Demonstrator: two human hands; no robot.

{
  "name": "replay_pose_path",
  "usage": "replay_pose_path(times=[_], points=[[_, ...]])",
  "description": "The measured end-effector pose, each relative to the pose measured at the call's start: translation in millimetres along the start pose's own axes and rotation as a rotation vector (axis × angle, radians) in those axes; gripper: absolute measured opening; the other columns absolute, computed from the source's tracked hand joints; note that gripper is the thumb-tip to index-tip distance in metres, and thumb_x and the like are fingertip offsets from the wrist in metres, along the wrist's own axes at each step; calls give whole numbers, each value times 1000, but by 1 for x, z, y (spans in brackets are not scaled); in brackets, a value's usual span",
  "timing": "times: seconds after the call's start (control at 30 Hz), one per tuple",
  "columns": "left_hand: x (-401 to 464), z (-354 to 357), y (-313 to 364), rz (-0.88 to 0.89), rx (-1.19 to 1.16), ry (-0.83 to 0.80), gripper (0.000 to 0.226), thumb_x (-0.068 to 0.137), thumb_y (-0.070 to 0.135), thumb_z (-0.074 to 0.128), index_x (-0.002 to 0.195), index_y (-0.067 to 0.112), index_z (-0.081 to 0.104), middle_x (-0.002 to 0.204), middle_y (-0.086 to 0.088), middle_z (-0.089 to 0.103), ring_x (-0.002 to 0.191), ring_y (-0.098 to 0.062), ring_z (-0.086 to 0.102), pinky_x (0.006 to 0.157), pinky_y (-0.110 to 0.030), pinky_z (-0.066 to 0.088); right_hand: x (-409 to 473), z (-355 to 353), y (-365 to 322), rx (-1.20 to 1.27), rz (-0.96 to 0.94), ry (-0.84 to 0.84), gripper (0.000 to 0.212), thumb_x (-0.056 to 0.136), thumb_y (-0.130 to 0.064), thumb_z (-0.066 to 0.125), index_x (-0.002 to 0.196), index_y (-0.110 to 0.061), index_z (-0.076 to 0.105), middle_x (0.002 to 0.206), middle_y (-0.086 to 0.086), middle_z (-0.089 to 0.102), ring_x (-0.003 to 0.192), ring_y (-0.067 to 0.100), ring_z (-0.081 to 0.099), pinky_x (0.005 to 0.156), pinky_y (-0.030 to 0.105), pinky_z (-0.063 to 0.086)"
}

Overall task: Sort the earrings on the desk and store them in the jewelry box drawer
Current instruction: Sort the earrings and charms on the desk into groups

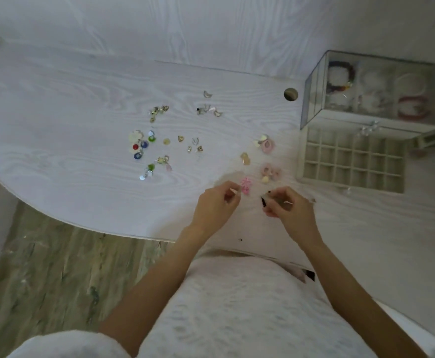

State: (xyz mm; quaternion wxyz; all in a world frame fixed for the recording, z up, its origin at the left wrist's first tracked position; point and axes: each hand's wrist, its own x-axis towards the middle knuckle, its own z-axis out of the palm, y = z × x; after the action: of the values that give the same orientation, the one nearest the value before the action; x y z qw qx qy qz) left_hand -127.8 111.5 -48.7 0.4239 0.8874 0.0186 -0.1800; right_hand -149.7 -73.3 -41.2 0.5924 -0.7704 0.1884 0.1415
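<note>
A: Both hands hovered over the desk (pixel 82 99). The left hand (pixel 215 205) pinched something thin and pale, right beside the pink earring (pixel 245 186).

B: And the right hand (pixel 287 206)?

A: Curled around a small dark piece (pixel 263 201); what it was, I couldn't tell.

B: The rest?

A: Colourful earrings (pixel 141 146) lay scattered well beyond the left hand. The jewelry box drawer (pixel 350 161) stood open beyond the right hand, its compartments bare, the glass jewelry box (pixel 366 91) behind it.

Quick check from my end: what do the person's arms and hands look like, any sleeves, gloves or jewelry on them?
Both forearms are bare to the frame's bottom edge, with no sleeves. Left hand and right hand are ungloved. No rings, bracelets or watch show. Fingernails look long and pale, though blurry.
</note>
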Motion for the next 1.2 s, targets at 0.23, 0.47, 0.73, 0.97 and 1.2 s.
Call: replay_pose_path(times=[0.23,0.47,0.73,0.97,1.2], points=[[1,63,51,260,116,-227,16,91,19,54,103,10,60,92,-6,69,80,-20,62,73,-30,49,-21,-61,43,-54,51,354,8,86,-7,64,89,-14,62,79,4,66,64,12,64,62,19,57],[18,132,109,306,199,-241,21,88,10,53,106,8,61,102,-13,66,91,-28,61,77,-30,43,-11,-124,64,-156,56,548,4,86,-9,63,90,-11,63,85,15,68,63,21,64,63,25,56],[18,168,133,272,261,-247,46,81,4,54,128,6,50,117,-17,60,106,-34,54,86,-35,43,0,-147,67,-368,45,503,19,85,-18,64,102,-9,64,103,9,67,93,23,63,82,32,47],[9,162,119,323,358,-220,54,83,-5,50,135,7,42,134,-14,47,119,-31,45,102,-37,38,-13,-170,73,-577,-14,428,32,87,-15,54,119,-18,56,121,4,58,87,23,63,72,31,46],[17,177,133,352,484,-222,56,81,-5,51,134,10,42,126,-16,48,110,-33,48,90,-42,47,-2,-164,75,-626,-84,170,59,83,0,54,139,-16,40,128,13,41,105,25,51,76,25,42]])
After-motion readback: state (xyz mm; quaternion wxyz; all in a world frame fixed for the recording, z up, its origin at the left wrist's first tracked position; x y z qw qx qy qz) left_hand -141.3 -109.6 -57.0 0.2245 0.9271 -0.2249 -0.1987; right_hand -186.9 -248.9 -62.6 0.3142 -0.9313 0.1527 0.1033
